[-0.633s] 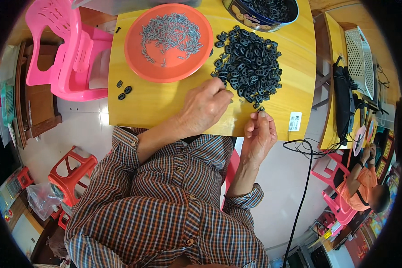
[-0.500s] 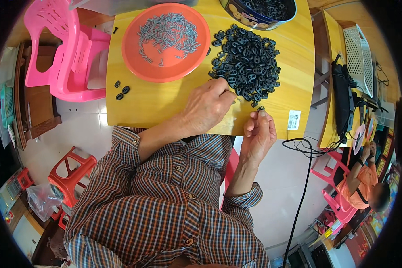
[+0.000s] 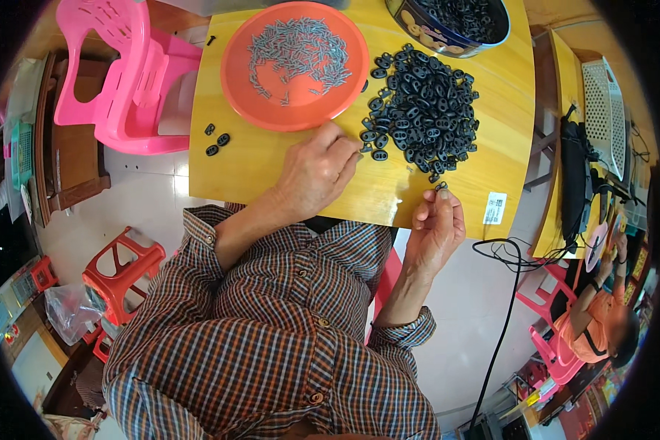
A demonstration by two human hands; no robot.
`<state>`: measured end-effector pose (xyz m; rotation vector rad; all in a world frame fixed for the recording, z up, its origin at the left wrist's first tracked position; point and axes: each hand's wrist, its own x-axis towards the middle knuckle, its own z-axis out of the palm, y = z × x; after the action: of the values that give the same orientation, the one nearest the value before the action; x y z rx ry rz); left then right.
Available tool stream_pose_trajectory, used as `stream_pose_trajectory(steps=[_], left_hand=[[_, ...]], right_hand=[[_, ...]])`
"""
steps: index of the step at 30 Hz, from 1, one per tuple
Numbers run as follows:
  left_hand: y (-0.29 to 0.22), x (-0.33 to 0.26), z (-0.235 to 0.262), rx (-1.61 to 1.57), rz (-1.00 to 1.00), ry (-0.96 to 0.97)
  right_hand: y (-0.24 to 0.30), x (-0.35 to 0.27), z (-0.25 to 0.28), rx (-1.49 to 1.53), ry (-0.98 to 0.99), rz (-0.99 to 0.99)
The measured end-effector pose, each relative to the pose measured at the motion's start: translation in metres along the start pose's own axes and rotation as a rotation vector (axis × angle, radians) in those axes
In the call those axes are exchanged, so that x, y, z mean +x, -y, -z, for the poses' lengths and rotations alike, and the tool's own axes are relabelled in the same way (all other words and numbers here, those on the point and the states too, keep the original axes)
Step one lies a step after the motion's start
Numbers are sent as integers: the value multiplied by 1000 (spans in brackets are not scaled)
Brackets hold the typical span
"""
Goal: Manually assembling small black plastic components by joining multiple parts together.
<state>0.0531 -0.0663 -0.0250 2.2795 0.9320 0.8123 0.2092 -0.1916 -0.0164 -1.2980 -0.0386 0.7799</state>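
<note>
My left hand (image 3: 317,174) rests on the yellow wooden table (image 3: 257,169), fingers curled, fingertips touching the near edge of a heap of small black plastic pieces (image 3: 422,106). My right hand (image 3: 437,229) hovers at the table's front edge, thumb and fingers pinched on one small black piece (image 3: 441,186). An orange round plate (image 3: 293,66) with several small grey metal pins lies beyond my left hand. Whether my left hand holds anything is hidden under the fingers.
A round tin (image 3: 455,22) of black pieces stands at the back. Three loose black pieces (image 3: 216,139) lie at the table's left. A pink chair (image 3: 117,81) stands left, red stools (image 3: 121,268) below, a black cable (image 3: 502,308) right, and another person (image 3: 594,323) sits lower right.
My left hand has slid slightly toward the black heap. My right hand stays at the table edge, still pinching its small piece.
</note>
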Motion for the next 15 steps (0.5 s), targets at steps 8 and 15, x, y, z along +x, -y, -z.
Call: stream_pose_trajectory(steps=[8,15], left_hand=[[0,0,-14,105,-99,-4],[6,0,8,65,-98,-121]], right_hand=[[-3,-4,-7,-62,28,26],[-4,-6,-9,-97,17,27]])
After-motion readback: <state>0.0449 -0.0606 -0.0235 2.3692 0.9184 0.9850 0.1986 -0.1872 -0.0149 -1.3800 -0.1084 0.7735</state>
